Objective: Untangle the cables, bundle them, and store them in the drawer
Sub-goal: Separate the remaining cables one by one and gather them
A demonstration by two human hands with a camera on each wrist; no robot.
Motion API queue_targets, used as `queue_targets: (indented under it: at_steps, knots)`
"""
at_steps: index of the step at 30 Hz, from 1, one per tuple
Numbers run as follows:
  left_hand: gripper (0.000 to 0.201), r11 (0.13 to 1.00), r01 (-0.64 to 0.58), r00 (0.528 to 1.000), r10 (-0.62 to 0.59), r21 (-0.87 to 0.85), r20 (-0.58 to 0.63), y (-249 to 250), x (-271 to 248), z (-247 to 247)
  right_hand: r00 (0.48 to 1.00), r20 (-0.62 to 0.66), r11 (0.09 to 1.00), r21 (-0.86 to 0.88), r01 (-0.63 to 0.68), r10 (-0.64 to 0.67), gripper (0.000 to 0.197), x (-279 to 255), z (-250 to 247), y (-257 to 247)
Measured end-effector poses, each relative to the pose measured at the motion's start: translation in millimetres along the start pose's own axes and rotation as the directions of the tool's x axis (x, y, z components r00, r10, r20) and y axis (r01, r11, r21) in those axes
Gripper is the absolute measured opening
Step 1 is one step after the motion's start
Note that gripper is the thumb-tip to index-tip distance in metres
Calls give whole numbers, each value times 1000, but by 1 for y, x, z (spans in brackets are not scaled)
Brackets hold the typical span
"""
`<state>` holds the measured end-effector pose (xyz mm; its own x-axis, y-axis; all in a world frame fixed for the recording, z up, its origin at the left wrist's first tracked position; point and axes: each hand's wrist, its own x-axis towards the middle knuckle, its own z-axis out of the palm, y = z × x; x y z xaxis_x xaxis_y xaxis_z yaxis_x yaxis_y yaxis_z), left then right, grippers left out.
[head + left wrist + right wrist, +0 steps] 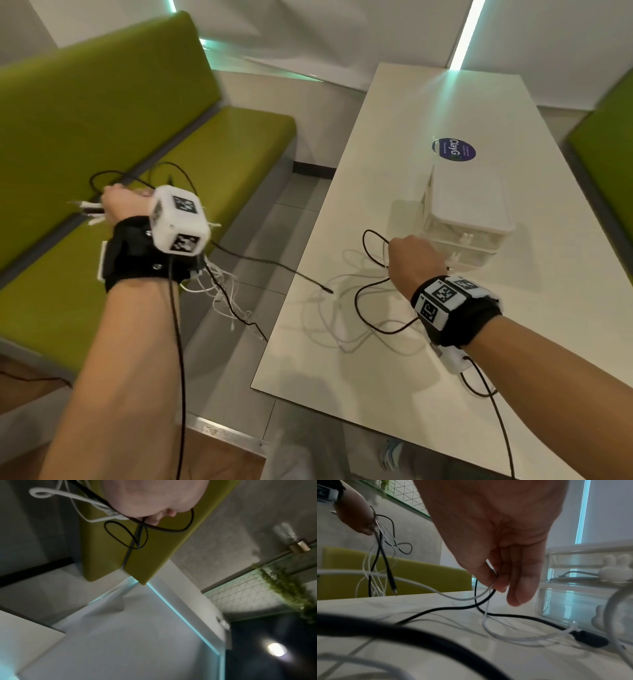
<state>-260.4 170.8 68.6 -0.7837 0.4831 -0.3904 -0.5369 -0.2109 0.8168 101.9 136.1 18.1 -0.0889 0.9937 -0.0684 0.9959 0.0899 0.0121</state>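
My left hand is raised over the green bench and grips a bunch of black and white cables that hang below the wrist. One black cable runs from it to a plug lying on the table. In the left wrist view a black loop and white strands hang from the left hand. My right hand pinches a black cable and a white cable just above the table. The right hand is beside the clear drawer unit.
Loose white cables and a black loop lie on the white table. Both drawers look closed; a dark cable shows through the upper drawer. A purple sticker lies behind the unit. Floor separates the green bench from the table.
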Motion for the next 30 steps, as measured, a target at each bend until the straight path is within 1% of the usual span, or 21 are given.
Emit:
queue_targets:
  at_steps: [1, 2, 3, 4, 5, 6, 7, 8, 9, 10, 12, 13, 14, 15, 17, 19, 20, 23, 25, 28, 30]
  knots:
    - [35, 997, 10, 1000, -10, -82, -1, -4, -14, 6, 1000, -1, 1000, 18, -4, 4, 17, 0, 1, -2]
    - [33, 996, 29, 998, -23, -84, 65, -12, -30, 10, 1000, -2, 999, 38, -7, 7, 16, 1, 3, -3]
    - [30, 1000, 8, 987, -8, -5, 158, -24, -46, 15, 1000, -3, 998, 55, -7, 8, 15, 1, 4, -4]
    - [28, 988, -63, 962, 22, 142, 273, -37, -47, 15, 1000, -5, 998, 66, -6, 6, 15, 1, 5, -5]
    - [26, 952, -151, 921, 38, 267, 387, -49, -60, 13, 1000, -7, 998, 70, -4, 4, 15, 1, 5, -6]
    - [24, 884, -258, 876, 44, 390, 480, -62, -65, 11, 1000, -12, 998, 70, -3, 4, 15, 2, 6, -6]
    - [22, 792, -368, 803, 7, 486, 596, -74, -71, 7, 1000, -15, 998, 70, -5, 6, 15, 2, 6, -6]
    - [21, 681, -488, 717, -43, 546, 695, -84, -77, 3, 1000, -18, 997, 71, -7, 8, 15, 2, 6, -5]
    - [23, 573, -585, 645, -99, 573, 758, -92, -85, 2, 1000, -20, 997, 72, -9, 11, 15, 2, 6, -4]
    - [26, 455, -664, 587, -172, 593, 791, -101, -88, 1, 1000, -23, 997, 71, -10, 12, 15, 2, 6, -3]
    - [32, 232, -777, 493, -356, 586, 794, -113, -97, -2, 1000, -26, 998, 66, -8, 10, 15, 2, 5, -2]
    - [33, 130, -824, 451, -437, 551, 778, -116, -104, -3, 1000, -25, 998, 62, -7, 8, 15, 2, 5, -1]
    - [34, 41, -867, 412, -502, 497, 760, -118, -111, -6, 1000, -26, 998, 58, -4, 6, 15, 2, 5, 0]
    - [35, -43, -895, 392, -551, 444, 737, -121, -117, -7, 1000, -26, 998, 56, -1, 2, 15, 2, 5, 0]
    - [27, -147, -920, 373, -614, 363, 695, -127, -124, -11, 1000, -22, 998, 60, 2, -1, 14, 1, 5, 0]
    - [12, -211, -927, 370, -641, 309, 673, -133, -127, -14, 1000, -21, 998, 68, 1, 0, 14, 1, 5, 1]
    - [10, -239, -924, 380, -640, 297, 667, -134, -127, -15, 1000, -22, 998, 70, 3, -1, 15, 1, 5, 1]
    - [17, -338, -904, 423, -626, 260, 655, -135, -123, -16, 1000, -17, 997, 75, -2, 3, 16, 0, 5, 2]
    - [18, -379, -884, 458, -583, 275, 671, -131, -117, -14, 1000, -7, 997, 75, -9, 9, 16, 0, 5, 3]
    - [18, -403, -845, 515, -438, 352, 737, -115, -100, -3, 1000, 4, 997, 75, -13, 13, 17, -1, 4, 5]
    - [21, -416, -817, 544, -330, 399, 771, -99, -88, 7, 1000, 7, 997, 76, -11, 11, 17, -2, 3, 6]
